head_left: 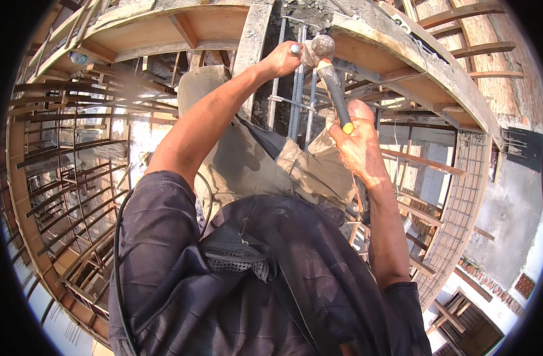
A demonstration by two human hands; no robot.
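My right hand [357, 139] is wrapped round the handle of a hammer [334, 89], which has a dark grip with a yellow end. Its rounded, dusty head points away from me, close beside my left fist. My left hand [281, 60] is closed round a metal rod [296, 49], of which only the round end shows above the fingers; the rest of it is hidden. Just below both hands, several steel reinforcing bars [297, 98] with cross ties run toward me between my legs. Rough, broken concrete [310, 12] lies past the hands.
Wooden formwork [215, 26] with concrete edges curves to both sides. Through the gaps below show many timber props and battens [76, 142]. Wire mesh [461, 190] lines the right-hand trough. A black cable [118, 237] hangs along my left side.
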